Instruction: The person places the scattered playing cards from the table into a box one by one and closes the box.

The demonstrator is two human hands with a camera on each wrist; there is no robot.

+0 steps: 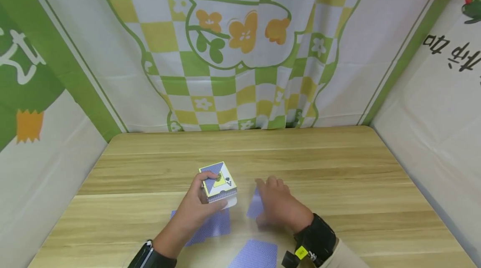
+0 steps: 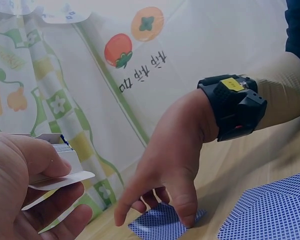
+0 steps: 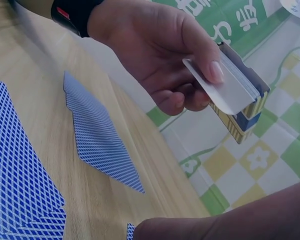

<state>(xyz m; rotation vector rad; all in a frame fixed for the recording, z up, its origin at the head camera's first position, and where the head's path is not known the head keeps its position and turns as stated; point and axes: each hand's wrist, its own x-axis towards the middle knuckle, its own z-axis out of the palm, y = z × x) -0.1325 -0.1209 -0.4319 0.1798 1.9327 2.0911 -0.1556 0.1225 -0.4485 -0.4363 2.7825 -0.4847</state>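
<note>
My left hand (image 1: 195, 201) holds a playing card box (image 1: 221, 182) with an ace design on its front, thumb at the lower end and fingers round the far side. The box's white flap (image 3: 215, 92) hangs open, and the edges of white cards show inside. My right hand (image 1: 279, 205) reaches down over blue-backed playing cards (image 1: 255, 207) lying on the table. Its fingers are spread; in the left wrist view the thumb (image 2: 184, 202) comes down at the cards' near edge, while the index finger stands out to the other side.
Another group of blue-backed cards (image 1: 216, 226) lies on the wooden table (image 1: 319, 163) beneath the left hand. A third group (image 1: 255, 255) lies at the near edge of the view. Printed cloth (image 1: 240, 88) hangs behind the table and at both sides.
</note>
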